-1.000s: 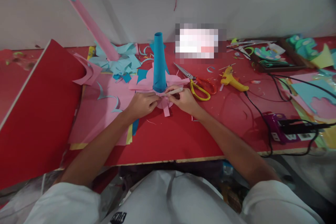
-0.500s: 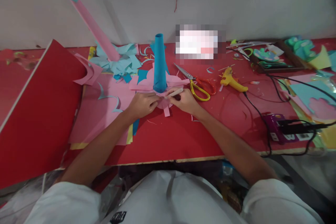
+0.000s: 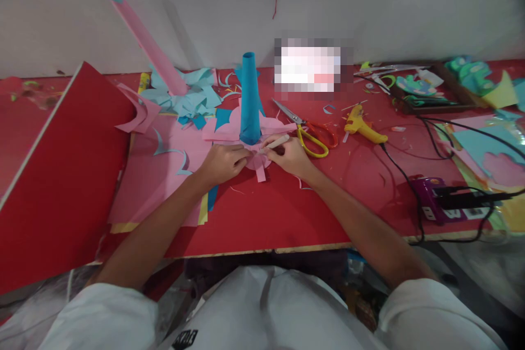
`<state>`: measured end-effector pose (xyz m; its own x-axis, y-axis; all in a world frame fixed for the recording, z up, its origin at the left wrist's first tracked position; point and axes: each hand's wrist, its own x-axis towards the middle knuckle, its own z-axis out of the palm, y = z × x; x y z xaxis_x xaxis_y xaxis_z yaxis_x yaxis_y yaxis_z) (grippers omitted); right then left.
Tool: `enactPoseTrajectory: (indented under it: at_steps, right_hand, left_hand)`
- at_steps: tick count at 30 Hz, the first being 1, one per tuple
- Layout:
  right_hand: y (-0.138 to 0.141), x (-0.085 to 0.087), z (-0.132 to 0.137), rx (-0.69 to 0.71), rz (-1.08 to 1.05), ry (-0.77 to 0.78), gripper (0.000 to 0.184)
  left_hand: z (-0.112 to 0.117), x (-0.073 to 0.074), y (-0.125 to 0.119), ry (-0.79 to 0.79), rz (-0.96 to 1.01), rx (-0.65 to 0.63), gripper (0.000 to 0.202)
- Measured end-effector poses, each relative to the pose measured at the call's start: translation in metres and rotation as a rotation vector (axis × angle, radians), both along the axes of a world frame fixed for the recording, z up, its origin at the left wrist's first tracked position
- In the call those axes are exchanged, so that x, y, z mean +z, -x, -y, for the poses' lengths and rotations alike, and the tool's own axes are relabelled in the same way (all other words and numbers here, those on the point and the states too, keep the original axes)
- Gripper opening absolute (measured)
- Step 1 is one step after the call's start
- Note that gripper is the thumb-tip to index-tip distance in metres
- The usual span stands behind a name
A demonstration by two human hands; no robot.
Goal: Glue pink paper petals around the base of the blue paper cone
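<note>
A tall blue paper cone [image 3: 249,99] stands upright on a pink paper base [image 3: 258,163] whose strips fan out over the red table [image 3: 279,213]. My left hand [image 3: 221,163] is closed, its fingers pressing the pink paper at the cone's foot. My right hand [image 3: 290,154] grips a thin pale stick [image 3: 274,143], a glue stick or pen, whose tip points at the pink strips by the cone's base. Both hands nearly touch each other just in front of the cone.
Yellow-and-orange scissors [image 3: 311,134] and a yellow glue gun [image 3: 363,127] lie right of the cone, its black cable running to a purple power strip [image 3: 441,203]. Blue and pink paper scraps [image 3: 186,98], a pink paper tube [image 3: 143,38] and a red board [image 3: 57,175] lie left.
Almost nothing differs: the right hand shifts the stick's tip slightly along the pink strips, and the view nudges a little. The left hand stays pressed on the paper.
</note>
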<state>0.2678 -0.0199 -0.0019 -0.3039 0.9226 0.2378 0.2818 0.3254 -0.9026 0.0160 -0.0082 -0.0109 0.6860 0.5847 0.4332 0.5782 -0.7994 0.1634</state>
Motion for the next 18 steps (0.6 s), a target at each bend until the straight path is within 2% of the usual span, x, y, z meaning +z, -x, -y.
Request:
enactPoseTrajectory:
  at_steps: [3,10,18]
  right_hand:
    - [0.0006,-0.0003,-0.0002,0.030,0.005,0.010,0.018]
    - [0.0006,0.0013,0.0010,-0.031,0.001,0.020,0.012]
    - [-0.0011,0.0027,0.0088,0.097,-0.014,0.093,0.018]
  left_hand:
    - [-0.0006,0.0002,0.0000,0.010,-0.002,-0.003,0.034]
    - [0.0002,0.0018,0.0006,0.038,-0.008,-0.023,0.036]
    - [0.0012,0.0042,0.0037,0.128,0.025,-0.136,0.032]
